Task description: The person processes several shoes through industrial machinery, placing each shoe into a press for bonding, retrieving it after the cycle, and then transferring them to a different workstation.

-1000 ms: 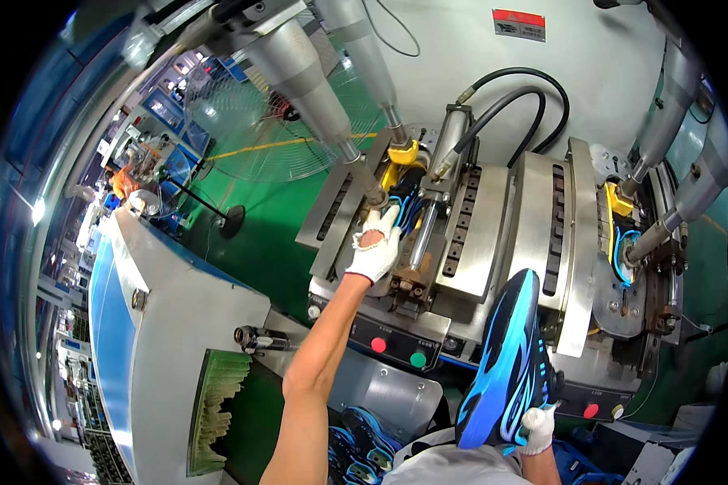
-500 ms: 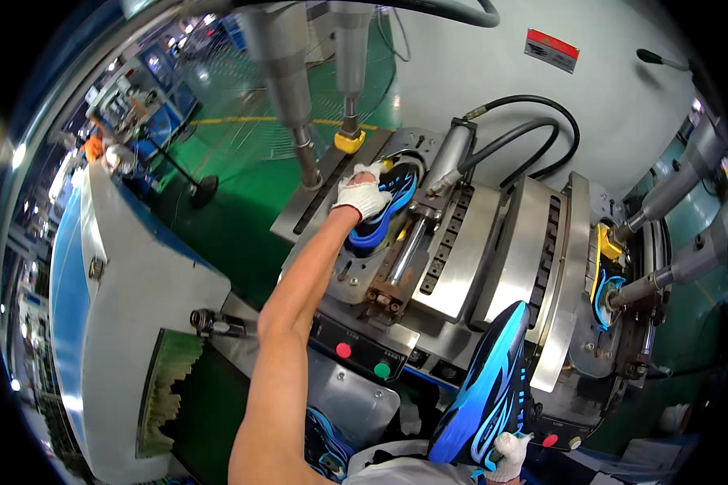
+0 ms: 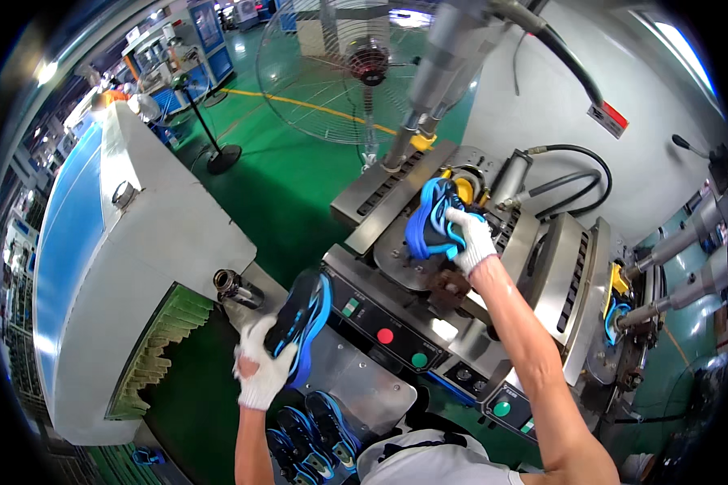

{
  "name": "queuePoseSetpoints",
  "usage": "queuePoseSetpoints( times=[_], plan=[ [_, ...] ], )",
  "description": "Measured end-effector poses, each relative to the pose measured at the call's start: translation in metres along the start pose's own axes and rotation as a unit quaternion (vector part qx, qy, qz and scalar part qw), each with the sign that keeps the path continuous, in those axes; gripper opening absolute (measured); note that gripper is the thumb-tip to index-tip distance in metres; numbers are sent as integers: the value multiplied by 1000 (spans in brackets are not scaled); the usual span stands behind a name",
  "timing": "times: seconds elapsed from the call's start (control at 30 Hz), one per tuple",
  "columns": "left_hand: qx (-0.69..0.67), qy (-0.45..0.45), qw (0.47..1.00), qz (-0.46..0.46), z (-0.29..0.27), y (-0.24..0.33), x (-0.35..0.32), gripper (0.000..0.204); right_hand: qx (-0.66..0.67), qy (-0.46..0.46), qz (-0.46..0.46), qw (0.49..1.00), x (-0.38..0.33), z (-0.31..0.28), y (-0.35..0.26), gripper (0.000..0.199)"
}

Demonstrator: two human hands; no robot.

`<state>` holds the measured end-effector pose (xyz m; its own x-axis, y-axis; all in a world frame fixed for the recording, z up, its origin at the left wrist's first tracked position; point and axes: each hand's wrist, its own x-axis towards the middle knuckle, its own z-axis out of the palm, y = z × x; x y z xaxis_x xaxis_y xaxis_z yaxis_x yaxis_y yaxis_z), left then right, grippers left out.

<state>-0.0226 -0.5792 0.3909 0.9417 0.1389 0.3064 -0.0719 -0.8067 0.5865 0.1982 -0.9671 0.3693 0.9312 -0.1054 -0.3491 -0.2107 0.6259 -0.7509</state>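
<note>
My left hand (image 3: pixel 260 378), in a white glove, is closed around the lower end of a black shoe sole with blue edging (image 3: pixel 299 322). It holds the sole upright over the grey machine ledge, left of the control buttons. My right hand (image 3: pixel 469 241), also gloved, reaches up to the open press mould (image 3: pixel 396 255). Its fingers grip a bright blue strappy shoe piece (image 3: pixel 427 220) that sits on a yellow form in the mould. My right forearm crosses over the control panel (image 3: pixel 396 315).
Several more black and blue soles (image 3: pixel 315 432) lie in a bin below my left hand. A red button (image 3: pixel 384 335) and a green button (image 3: pixel 419 360) sit on the panel. A large white and blue housing (image 3: pixel 137 234) stands left, a floor fan (image 3: pixel 364 65) behind. A second mould (image 3: pixel 615 311) is right.
The view has swung left and down. The black and blue sole was right of the buttons and is now left of them. The arm reaching the mould now comes in from the right.
</note>
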Motion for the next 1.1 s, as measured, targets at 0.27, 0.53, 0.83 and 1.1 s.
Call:
queuePoseSetpoints(
  times=[0.27,0.53,0.83,1.1],
  plan=[
    [225,47,900,-371,-51,-120,-207,59,-669,99,-110,729,184,-59,-19,20],
    [277,123,792,-529,-63,-117,-349,66,-864,-242,-236,373,197,-68,-9,30],
    [80,195,767,-606,34,-167,-425,78,-456,3,41,889,306,-130,-20,43],
    [41,158,718,-677,11,-146,-457,85,-583,-111,-281,755,-49,18,37,81]
  ],
)
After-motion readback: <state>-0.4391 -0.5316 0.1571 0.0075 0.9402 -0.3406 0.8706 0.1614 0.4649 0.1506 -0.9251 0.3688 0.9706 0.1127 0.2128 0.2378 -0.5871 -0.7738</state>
